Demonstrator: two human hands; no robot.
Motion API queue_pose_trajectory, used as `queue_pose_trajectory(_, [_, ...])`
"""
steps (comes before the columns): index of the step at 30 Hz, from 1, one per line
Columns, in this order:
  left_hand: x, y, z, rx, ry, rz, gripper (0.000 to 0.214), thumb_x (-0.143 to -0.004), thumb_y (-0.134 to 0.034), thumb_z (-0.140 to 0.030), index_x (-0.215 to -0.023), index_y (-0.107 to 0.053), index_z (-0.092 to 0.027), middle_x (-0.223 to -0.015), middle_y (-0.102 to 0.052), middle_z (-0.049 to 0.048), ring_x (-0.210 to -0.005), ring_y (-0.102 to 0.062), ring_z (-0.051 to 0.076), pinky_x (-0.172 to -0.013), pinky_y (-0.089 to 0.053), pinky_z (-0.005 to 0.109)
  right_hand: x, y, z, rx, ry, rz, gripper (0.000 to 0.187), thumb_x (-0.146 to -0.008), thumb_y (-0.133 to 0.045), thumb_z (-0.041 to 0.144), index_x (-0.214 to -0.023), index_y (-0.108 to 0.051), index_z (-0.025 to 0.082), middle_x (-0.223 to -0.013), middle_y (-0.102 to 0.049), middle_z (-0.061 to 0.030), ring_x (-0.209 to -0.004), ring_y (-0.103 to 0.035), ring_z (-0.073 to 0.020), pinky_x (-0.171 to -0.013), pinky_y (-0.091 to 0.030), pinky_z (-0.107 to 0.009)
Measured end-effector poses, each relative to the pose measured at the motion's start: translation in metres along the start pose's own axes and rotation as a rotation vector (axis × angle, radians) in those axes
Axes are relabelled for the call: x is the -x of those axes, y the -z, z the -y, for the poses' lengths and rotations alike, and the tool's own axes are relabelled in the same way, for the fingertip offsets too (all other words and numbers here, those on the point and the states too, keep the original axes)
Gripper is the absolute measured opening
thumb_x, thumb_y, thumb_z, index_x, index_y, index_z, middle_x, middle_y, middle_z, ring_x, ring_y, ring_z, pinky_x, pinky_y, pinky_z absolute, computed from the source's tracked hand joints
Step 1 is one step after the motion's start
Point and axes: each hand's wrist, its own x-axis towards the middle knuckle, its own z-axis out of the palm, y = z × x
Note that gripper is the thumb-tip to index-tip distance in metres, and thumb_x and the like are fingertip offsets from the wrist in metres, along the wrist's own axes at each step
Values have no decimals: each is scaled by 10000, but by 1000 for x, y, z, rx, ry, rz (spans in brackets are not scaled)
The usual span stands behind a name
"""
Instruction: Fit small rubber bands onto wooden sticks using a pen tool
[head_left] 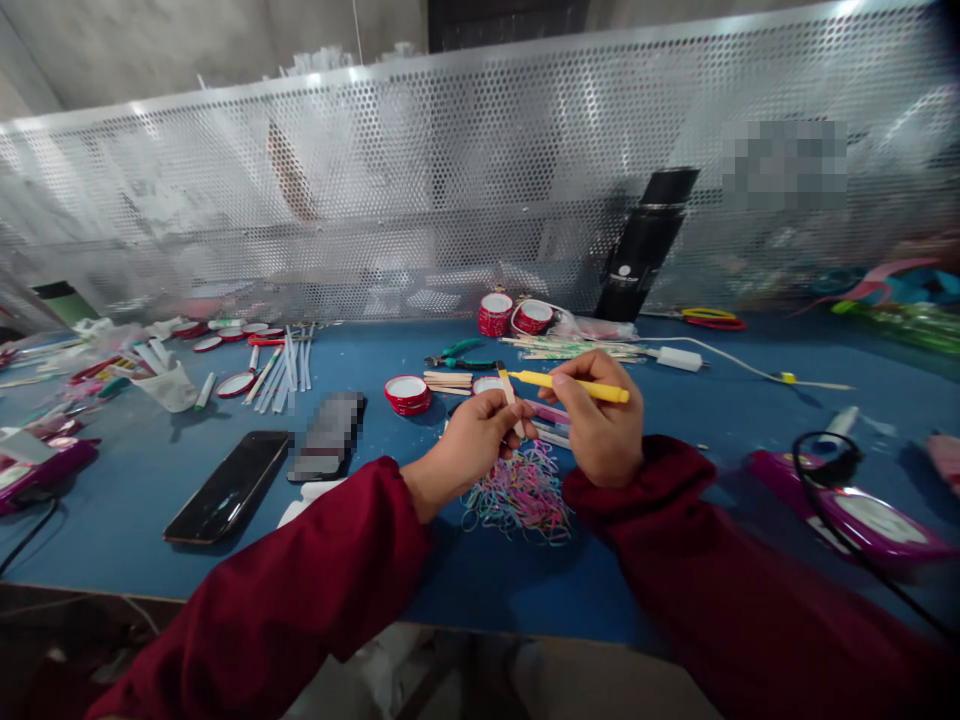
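My left hand (480, 440) pinches a flat wooden craft stick (508, 390), held upright at a slant. In my right hand (604, 430) is a yellow marker (592, 387), its tip at the upper part of the stick, where a yellow patch shows. Below both hands lies a pile of thin coloured rubber bands (521, 495). Just behind my left hand are more wooden sticks (448, 382) and a red-rimmed round tin (407, 394). Purple and white pens, partly hidden, lie between the hands.
Teal-handled pliers (459, 356) lie behind the hands. Two phones (229, 487) rest at left, near a white cup (169, 385) of markers. A black bottle (649, 245) stands by the perforated metal screen (450, 180). A purple device (862, 515) with a black cable sits at right.
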Motion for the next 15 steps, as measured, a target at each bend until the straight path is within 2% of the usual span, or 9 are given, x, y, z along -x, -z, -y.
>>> queue_pose_trajectory(15, [0, 0, 0, -1, -3, 7, 142, -915, -505, -244, -837, -558, -138, -721, -599, 3, -506, -444, 46, -482, -322, 189, 1, 1, 1, -6, 13, 24, 103, -848, -597, 268, -764, -583, 211, -671, -609, 17, -596, -623, -153, -569, -471, -293])
